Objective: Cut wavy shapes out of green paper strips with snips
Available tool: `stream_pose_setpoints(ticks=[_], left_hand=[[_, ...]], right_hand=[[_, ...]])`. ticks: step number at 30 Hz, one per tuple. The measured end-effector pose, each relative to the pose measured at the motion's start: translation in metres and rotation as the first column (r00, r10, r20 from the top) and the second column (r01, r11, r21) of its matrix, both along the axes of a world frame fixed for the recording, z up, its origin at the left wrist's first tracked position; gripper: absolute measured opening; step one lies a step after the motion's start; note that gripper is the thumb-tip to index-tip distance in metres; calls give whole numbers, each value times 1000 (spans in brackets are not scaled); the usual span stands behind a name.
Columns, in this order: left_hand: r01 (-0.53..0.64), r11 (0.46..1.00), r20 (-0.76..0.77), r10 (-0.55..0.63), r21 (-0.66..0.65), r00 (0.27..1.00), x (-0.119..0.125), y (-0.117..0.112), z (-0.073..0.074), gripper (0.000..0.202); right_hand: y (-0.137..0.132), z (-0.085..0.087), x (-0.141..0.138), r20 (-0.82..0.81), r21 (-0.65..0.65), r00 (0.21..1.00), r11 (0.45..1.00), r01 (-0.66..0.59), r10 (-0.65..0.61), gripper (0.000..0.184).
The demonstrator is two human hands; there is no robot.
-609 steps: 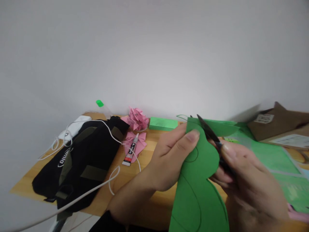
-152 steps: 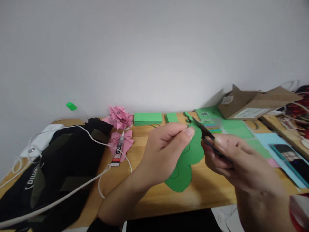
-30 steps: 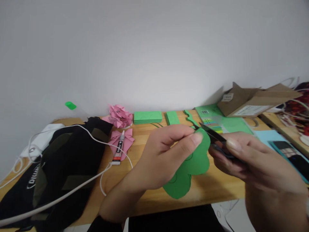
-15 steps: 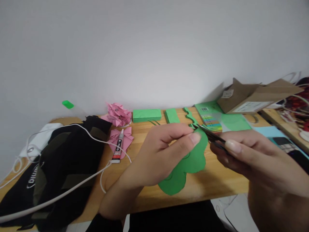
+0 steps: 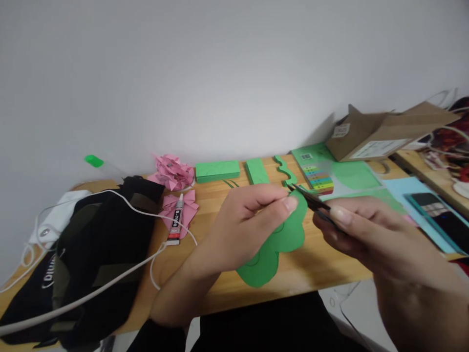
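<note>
A wooden table [image 5: 208, 198] stands against a plain grey wall [image 5: 234, 83], a black bag [image 5: 106, 264] at the view's eight o'clock. At five o'clock, the left hand [image 5: 249, 225] pinches scalloped green paper [image 5: 262, 266], while the right hand [image 5: 366, 234] grips scissors [image 5: 311, 199] at its edge. The hands partly hide both; a reddish heap [image 5: 460, 147], cropped at three o'clock, is indistinct.

The wooden table [image 5: 300, 269] carries a black bag [image 5: 106, 244] (white-lettered) and a long green stack [image 5: 217, 171].

On my left I see a black bag [image 5: 113, 239]; on my right, a cardboard box [image 5: 366, 129] and a phone [image 5: 441, 222].
</note>
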State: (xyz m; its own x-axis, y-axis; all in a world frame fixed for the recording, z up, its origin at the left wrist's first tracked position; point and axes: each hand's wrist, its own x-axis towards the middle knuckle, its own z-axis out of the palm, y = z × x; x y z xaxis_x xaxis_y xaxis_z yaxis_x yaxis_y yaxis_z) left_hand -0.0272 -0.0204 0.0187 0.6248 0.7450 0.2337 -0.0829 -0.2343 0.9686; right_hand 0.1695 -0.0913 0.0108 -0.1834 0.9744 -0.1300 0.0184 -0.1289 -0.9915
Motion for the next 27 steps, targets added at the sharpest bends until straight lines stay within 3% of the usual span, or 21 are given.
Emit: stream_pose_setpoints(ticks=[11, 17, 22, 27], left_hand=[[-35, 971, -142, 2, -236, 990, 16, -11, -27, 32], [-113, 922, -139, 65, -370, 988, 17, -17, -44, 31], [-151, 941, -150, 110, -302, 983, 22, -27, -55, 28], [-191, 953, -125, 165, -235, 978, 27, -39, -67, 26]], right_hand=[[-15, -29, 20, -72, -76, 996, 996, 48, -53, 54], [-27, -44, 29, -54, -121, 972, 968, 219, -227, 53], [-28, -61, 7, -206, -195, 925, 940, 281, -320, 52], [-26, -71, -20, -319, -153, 863, 920, 361, -391, 50]])
